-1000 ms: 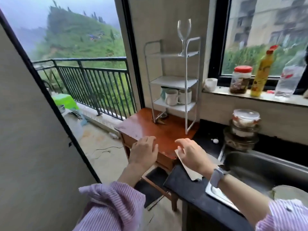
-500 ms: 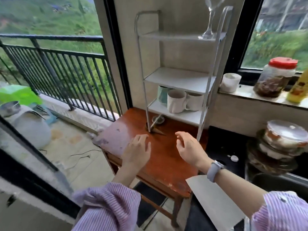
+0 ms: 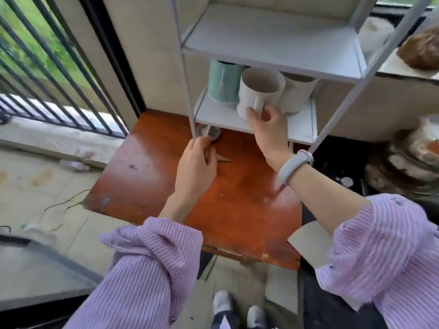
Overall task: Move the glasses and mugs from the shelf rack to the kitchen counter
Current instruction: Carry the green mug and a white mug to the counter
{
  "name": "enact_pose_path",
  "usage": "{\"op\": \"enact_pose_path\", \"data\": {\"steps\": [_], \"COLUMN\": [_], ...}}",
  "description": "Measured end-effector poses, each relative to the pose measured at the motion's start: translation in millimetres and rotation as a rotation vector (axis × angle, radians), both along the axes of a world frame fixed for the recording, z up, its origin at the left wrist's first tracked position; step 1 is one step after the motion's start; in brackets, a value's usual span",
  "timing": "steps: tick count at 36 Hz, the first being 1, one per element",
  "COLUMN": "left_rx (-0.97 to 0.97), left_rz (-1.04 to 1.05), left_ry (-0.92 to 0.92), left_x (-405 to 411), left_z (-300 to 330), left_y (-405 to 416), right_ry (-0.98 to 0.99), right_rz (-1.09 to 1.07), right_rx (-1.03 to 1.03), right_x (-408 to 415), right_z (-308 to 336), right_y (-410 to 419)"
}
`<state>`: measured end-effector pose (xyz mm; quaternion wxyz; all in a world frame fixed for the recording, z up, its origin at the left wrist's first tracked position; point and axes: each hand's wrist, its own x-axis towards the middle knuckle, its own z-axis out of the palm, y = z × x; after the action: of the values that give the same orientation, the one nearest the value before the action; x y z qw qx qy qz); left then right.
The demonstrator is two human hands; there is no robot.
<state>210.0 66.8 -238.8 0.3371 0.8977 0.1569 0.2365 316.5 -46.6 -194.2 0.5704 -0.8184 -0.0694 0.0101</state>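
A white shelf rack [image 3: 270,53] stands on a small red-brown wooden table [image 3: 232,200]. On its lowest shelf sit a pale green mug [image 3: 222,81], a white mug [image 3: 257,91] in front and another white mug [image 3: 299,96] to the right. My right hand [image 3: 267,122] grips the front white mug by its handle. My left hand [image 3: 196,167] hovers over the table by the rack's front left leg, fingers loosely curled and holding nothing. The rack's top shelf is out of frame.
The dark kitchen counter [image 3: 332,160] lies right of the table, with stacked lidded bowls [image 3: 408,162] on it. A small round dish [image 3: 209,132] sits under the rack. A flat white sheet [image 3: 308,243] overhangs the counter edge. A balcony railing [image 3: 47,74] is at the left.
I have stepped closer and the view has tilted down. My right hand reached to the lowest shelf and took hold of the front white mug. My left hand moved up to the rack's leg.
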Motion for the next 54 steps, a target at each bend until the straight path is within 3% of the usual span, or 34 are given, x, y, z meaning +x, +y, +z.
{"op": "enact_pose_path", "data": {"steps": [5, 10, 13, 21, 26, 29, 34, 38, 44, 54], "left_rx": [-0.036, -0.077, -0.12, -0.337, -0.318, -0.43, -0.443, -0.511, -0.371, -0.36], "left_rz": [-0.025, -0.039, -0.052, -0.015, -0.007, 0.024, 0.032, 0.046, 0.088, -0.012], "left_ry": [-0.012, -0.047, -0.074, -0.032, -0.053, -0.06, -0.064, -0.075, -0.208, -0.2], "left_x": [4.8, 13.6, 26.1, 85.9, 123.8, 137.0, 142.9, 129.3, 81.7, -3.9], "left_z": [-12.5, -15.1, -7.7, 17.3, 28.9, 29.2, 32.8, 32.9, 19.9, 10.0], "left_y": [8.1, 14.1, 13.7, 15.0, 11.5, 9.8, 9.1, 5.8, -8.4, -49.9], "right_ry": [0.194, 0.284, 0.325, 0.21, 0.173, 0.156, 0.148, 0.167, 0.211, 0.199], "right_rz": [-0.042, -0.044, -0.025, 0.069, 0.126, 0.175, 0.177, 0.18, 0.162, 0.016], "right_rx": [0.159, 0.209, 0.345, 0.229, 0.19, 0.183, 0.192, 0.178, 0.282, 0.159], "right_x": [18.8, 18.9, 11.9, -15.0, -21.7, -22.7, -23.2, -26.9, -45.5, -98.1], "right_z": [1.8, 0.0, -0.4, -12.7, -19.6, -20.6, -18.6, -15.4, -17.1, -35.7], "right_y": [18.8, 28.6, 23.2, -2.6, -29.0, -40.7, -50.9, -60.2, -82.3, -133.3]}}
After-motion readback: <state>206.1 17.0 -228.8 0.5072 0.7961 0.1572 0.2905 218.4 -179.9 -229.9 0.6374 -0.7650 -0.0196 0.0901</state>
